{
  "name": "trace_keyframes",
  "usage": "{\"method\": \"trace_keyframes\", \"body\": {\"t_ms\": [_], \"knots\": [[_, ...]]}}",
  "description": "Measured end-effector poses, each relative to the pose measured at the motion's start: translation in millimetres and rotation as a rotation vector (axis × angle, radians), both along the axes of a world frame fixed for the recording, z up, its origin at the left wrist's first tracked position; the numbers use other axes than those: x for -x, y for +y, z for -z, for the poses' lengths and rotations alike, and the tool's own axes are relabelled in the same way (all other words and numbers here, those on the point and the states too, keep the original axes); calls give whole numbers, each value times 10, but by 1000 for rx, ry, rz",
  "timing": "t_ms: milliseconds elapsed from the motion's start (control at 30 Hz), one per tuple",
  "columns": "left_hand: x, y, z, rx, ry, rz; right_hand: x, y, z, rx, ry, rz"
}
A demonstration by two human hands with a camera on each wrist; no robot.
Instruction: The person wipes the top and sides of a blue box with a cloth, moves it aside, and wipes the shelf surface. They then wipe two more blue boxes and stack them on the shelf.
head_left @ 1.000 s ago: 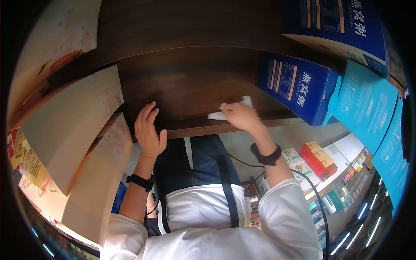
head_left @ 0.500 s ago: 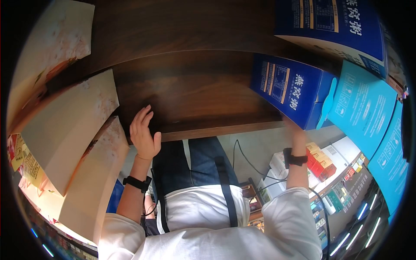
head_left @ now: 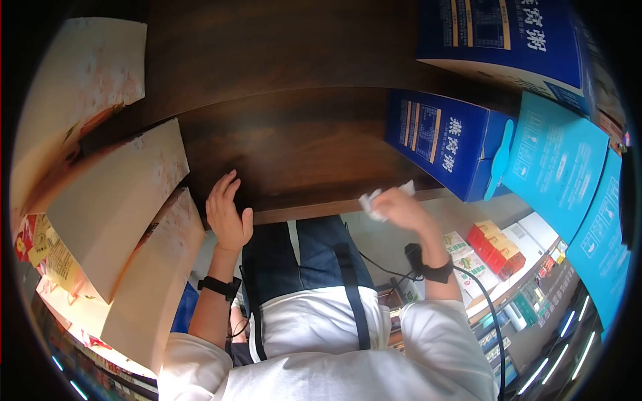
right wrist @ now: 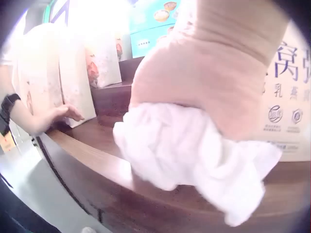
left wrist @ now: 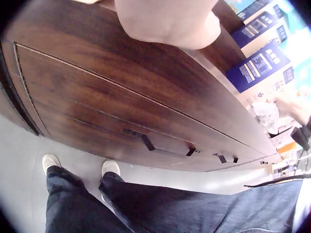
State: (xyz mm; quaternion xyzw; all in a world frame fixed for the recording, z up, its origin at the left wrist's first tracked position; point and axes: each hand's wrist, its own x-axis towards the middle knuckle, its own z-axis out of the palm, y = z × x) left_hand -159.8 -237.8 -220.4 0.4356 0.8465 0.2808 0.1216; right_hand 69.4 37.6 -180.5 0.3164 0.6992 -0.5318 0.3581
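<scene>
My right hand (head_left: pixel 406 210) grips a crumpled white cloth (right wrist: pixel 165 145) at the front edge of the dark wooden shelf (head_left: pixel 287 150). Loose ends of the cloth hang out below the palm in the right wrist view. To the right of that hand stands a blue box (head_left: pixel 428 137) with white lettering. My left hand (head_left: pixel 227 215) rests at the shelf's front edge with its fingers extended and nothing in them. A cream box (head_left: pixel 175 247) stands just left of it.
More cream boxes (head_left: pixel 114 200) line the left side. Turquoise cartons (head_left: pixel 558 164) and another blue box (head_left: pixel 481 67) stand at the right. Below the shelf is a cabinet front with black handles (left wrist: pixel 167 150). A black cable (head_left: pixel 491 307) hangs by the right arm.
My right hand swept the cloth rightward along the shelf to beside the blue box, then came part of the way back left. My left hand has stayed near the cream box.
</scene>
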Motion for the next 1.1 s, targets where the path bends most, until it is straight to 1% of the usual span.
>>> {"method": "trace_keyframes", "body": {"t_ms": [33, 100, 167, 200, 233, 300, 367, 400, 433, 500, 533, 567, 633, 667, 733, 767, 867, 900, 967, 1100], "knots": [[-6, -1, -5, -1, -6, 2, -20, -165, 31, 270, 53, 112], [-11, -2, -11, 2, -17, 8, 28, -489, 40, 391, 135, 230], [-3, -9, -16, 8, -12, 2, 192, -628, -36, 343, 184, 410], [-7, -5, -25, 15, -28, -1, 354, -549, -169, 322, 49, 497], [-2, -1, -29, 20, -40, -3, 485, -570, -151, 242, 263, 683], [3, -9, -16, 3, -24, -5, 816, -483, -330, 140, 450, 1183], [-3, -5, -35, 15, -53, -2, 1054, -330, -412, 29, 584, 1339], [0, 7, -49, 16, -56, -1, 1127, -254, -421, -70, 709, 1251], [7, 4, -52, 2, -46, -3, 1226, -212, -431, -75, 726, 1245], [4, 4, -56, 18, -68, 9, 1436, -154, -471, -409, 738, 1043], [3, 6, -62, 21, -59, 6, 1438, -70, -421, -550, 678, 782], [8, 6, -63, 6, -51, -1, 1489, -12, -428, -672, 715, 615], [13, 11, -74, 20, -73, 0, 1565, 125, -332, -887, 624, 320], [11, 6, -76, 21, -57, 2, 1613, 181, -261, -895, 633, 311], [10, -13, -78, 19, -79, 7, 1718, 305, -103, -1060, 556, 193], [19, -21, -71, 28, -103, 17, 1772, 361, -36, -1066, 564, 186], [30, -24, -82, 6, -123, 22, 1956, 539, 121, -1230, 506, 70], [30, -30, -87, 3, -124, 15, 2029, 602, 173, -1231, 510, 63], [39, -27, -87, -11, -107, 24, 2200, 736, 244, -1322, 506, 125], [41, -41, -84, -26, -117, 4, 2533, 1013, 252, -1347, 423, 186]]}}
